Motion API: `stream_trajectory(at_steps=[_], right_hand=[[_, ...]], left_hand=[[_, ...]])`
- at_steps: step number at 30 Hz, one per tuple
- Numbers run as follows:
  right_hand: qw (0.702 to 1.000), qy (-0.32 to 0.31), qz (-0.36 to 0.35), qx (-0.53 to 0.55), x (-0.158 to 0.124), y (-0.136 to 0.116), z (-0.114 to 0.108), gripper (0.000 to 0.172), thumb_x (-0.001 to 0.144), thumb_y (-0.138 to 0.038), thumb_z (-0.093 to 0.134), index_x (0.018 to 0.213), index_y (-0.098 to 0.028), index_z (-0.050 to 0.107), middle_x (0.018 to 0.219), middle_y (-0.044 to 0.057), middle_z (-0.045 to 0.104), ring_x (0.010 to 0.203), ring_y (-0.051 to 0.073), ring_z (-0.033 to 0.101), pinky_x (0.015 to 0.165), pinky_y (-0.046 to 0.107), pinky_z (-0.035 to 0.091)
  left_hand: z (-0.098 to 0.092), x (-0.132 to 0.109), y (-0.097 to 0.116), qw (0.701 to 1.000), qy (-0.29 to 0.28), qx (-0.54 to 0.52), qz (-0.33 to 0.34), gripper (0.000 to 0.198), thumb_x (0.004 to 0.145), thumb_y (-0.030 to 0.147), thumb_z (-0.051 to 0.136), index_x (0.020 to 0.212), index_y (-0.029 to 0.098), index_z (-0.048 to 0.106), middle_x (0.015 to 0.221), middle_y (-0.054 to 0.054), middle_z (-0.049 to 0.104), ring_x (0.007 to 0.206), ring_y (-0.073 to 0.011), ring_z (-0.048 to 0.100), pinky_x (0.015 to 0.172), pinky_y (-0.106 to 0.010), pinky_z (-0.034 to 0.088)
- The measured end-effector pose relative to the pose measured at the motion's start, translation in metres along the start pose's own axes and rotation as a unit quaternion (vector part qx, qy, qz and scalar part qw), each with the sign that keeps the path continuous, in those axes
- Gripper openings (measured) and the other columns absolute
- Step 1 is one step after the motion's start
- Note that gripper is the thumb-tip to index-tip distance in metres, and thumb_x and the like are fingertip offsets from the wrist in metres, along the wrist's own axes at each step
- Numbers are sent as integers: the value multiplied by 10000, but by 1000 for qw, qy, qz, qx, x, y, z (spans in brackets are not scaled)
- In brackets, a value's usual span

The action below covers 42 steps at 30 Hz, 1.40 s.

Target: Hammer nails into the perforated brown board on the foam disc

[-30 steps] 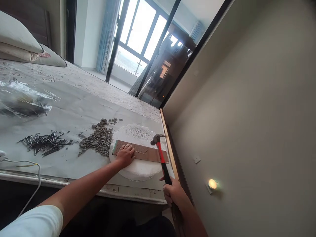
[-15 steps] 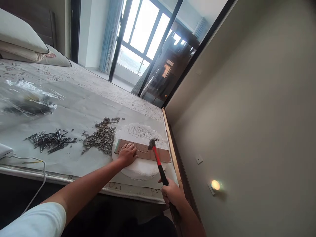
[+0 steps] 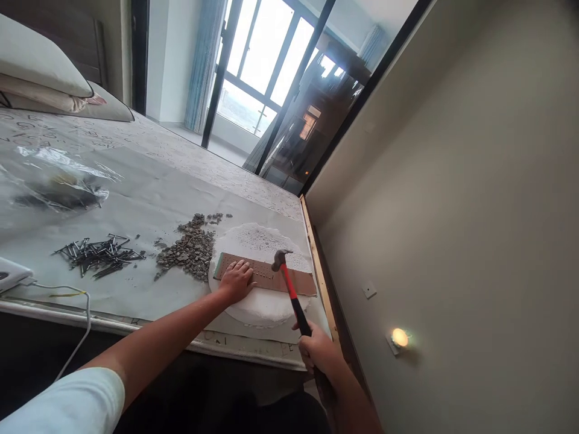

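Note:
My left hand (image 3: 237,282) lies flat, fingers stretched, over the left part of a narrow brown board (image 3: 301,282) dotted with rows of small holes. Beneath the board is a round white slab (image 3: 266,307) with a rough, pitted top at its far side. My right hand (image 3: 319,349) is wrapped round the black handle of a claw hammer (image 3: 289,284) with a red neck. The hammer's head is over the board, right of my left hand; whether it touches cannot be told. A small dark upright sliver, perhaps a nail, shows beside the head.
Grey crumbled stones (image 3: 187,253) and a heap of nails (image 3: 97,253) lie left of the slab on a grey sheet (image 3: 149,187). A clear plastic bag (image 3: 61,178) and a white device (image 3: 13,274) with a cable are farther left. A wall (image 3: 452,211) rises on the right.
The view has shifted slightly, moving everything a little to the right. My left hand stays on the board, and the hammer remains over it in my right hand.

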State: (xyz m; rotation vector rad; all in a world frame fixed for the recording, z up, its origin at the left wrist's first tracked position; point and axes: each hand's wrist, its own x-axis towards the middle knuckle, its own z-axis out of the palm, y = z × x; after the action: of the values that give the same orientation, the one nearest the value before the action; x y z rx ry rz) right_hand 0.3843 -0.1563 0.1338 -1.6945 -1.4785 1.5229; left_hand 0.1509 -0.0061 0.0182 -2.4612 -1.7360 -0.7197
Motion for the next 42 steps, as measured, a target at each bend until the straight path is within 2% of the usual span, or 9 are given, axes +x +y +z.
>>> stream_trajectory(at_steps=[4,11,17,20,23,26,35,38,42], right_hand=[[999,23,-30,37,-2,1,-3,419,598,-212,418,1015,-175,446,390,-141,304,299,86,290,318,215,274],[994,39,59,84,26,33,26,451,504,-240,408,950,-178,437,371,-141,304,289,79,246,289,203,243],[998,56,-8,-7,33,41,0,436,621,-260,439,1045,-162,463,410,-125,323,300,93,312,341,214,296],[960,154,-56,-228,48,27,-22,378,736,-240,416,1089,-141,507,538,-25,513,433,141,500,430,238,376],[928,211,-77,-297,75,11,-39,370,783,-207,450,1139,-136,519,910,110,642,784,203,613,594,249,424],[909,228,-58,-345,106,3,-45,361,806,-207,488,1160,-142,518,1002,143,644,896,242,608,657,272,416],[848,237,-1,-474,139,12,-35,341,845,-333,517,1095,-104,554,1015,199,639,934,280,615,724,340,439],[821,235,-51,-518,141,-2,-29,306,872,-276,476,1102,-96,564,1149,227,568,1083,303,535,845,390,410],[797,150,-138,-568,161,-25,-8,225,902,-243,475,1053,-131,599,1158,130,572,1060,230,542,880,383,433]], left_hand=[[0,1,1,1000,4,2,2,405,830,449,470,1115,195,606,1282,-136,536,1251,-296,400,1059,-458,252],[4,1,-2,1000,6,-1,2,390,824,439,482,1104,201,614,1274,-134,545,1250,-289,409,1060,-459,257],[6,0,-3,1000,16,-6,7,409,836,446,459,1129,200,604,1285,-137,540,1259,-286,405,1063,-460,265],[4,1,-2,1000,9,-11,-1,458,841,429,456,1209,177,559,1310,-147,524,1276,-289,395,1071,-461,262],[-2,0,-5,1000,14,5,1,482,849,403,446,1263,169,522,1368,-141,476,1326,-292,333,1100,-468,215],[-9,-8,-12,999,34,28,-5,498,852,412,431,1275,165,519,1419,-140,415,1369,-311,245,1117,-501,154],[-11,-35,-22,996,31,87,6,463,858,335,403,1260,163,554,1412,-141,423,1369,-330,237,1116,-530,132],[-9,-33,-19,995,26,90,22,446,860,297,391,1251,167,561,1401,-130,442,1362,-324,259,1116,-524,144],[-11,-29,-15,994,2,99,54,435,855,208,362,1234,179,573,1392,-130,453,1356,-304,280,1111,-527,164]])
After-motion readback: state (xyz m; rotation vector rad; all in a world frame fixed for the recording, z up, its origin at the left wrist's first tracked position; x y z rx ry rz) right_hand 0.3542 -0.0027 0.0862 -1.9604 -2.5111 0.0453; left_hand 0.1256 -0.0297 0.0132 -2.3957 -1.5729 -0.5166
